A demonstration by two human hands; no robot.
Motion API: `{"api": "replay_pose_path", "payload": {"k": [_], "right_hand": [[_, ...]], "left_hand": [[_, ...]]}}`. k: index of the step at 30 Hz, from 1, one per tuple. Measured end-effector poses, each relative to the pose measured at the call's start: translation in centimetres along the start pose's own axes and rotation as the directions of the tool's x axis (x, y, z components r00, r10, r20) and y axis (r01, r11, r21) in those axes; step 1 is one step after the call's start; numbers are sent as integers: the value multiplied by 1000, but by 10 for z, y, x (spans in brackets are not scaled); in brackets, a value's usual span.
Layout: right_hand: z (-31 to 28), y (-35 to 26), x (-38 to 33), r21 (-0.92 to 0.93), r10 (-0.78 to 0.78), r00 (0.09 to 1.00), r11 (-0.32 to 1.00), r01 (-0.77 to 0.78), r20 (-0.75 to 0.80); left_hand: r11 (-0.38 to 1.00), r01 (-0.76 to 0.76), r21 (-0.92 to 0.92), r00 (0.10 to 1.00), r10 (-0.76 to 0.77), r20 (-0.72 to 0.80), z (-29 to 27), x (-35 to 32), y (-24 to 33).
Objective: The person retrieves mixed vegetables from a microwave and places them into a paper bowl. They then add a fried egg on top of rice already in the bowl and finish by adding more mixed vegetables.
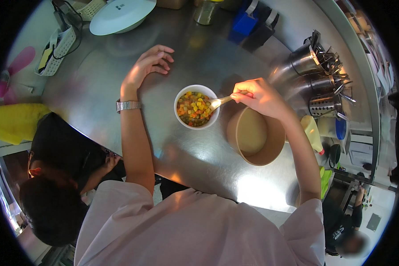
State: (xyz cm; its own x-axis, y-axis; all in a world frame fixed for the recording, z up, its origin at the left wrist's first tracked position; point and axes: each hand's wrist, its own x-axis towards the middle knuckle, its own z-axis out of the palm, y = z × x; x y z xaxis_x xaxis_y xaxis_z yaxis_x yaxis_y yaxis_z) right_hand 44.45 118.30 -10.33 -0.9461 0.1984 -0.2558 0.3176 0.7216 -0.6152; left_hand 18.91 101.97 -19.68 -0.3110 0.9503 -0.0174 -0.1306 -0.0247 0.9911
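My right hand [258,96] is closed round the handle of a spoon [218,102]. The spoon's head rests among mixed vegetables [193,107], yellow, orange and green pieces, in a small white bowl [177,114]. Just right of that bowl, under my right wrist, stands a larger brown paper bowl [275,148], with a pale inside and no food visible in it. My left hand [150,65] hovers or rests over the steel table, up and left of the white bowl, holding nothing, its fingers apart and loosely bent. A metal watch is on the left wrist.
The steel table [93,102] carries a large white dish [119,17] and a jar [205,12] at the back. Metal utensil holders [307,60] and a squeeze bottle [312,134] line the right. A white basket [60,53] is at left. One person [53,195] is left, another [346,226] lower right.
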Motion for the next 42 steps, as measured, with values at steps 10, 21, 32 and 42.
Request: {"api": "replay_pose_path", "payload": {"k": [10, 21, 32, 42], "right_hand": [[-2, -1, -3, 9, 46, 998, 999, -46, -32], [0, -8, -3, -11, -5, 997, 1000, 4, -73], [9, -35, -16, -723, -389, 899, 679, 132, -202], [30, -40, -7, -688, -334, 924, 716, 121, -185]], "left_hand": [[999, 5, -33, 999, -6, -31, 2, 1, 0], [999, -4, -45, 1000, 3, -16, 0, 1, -1], [1000, 6, -6, 1000, -6, 13, -2, 1, -1], [1000, 6, -5, 1000, -6, 7, -1, 0, 0]]}}
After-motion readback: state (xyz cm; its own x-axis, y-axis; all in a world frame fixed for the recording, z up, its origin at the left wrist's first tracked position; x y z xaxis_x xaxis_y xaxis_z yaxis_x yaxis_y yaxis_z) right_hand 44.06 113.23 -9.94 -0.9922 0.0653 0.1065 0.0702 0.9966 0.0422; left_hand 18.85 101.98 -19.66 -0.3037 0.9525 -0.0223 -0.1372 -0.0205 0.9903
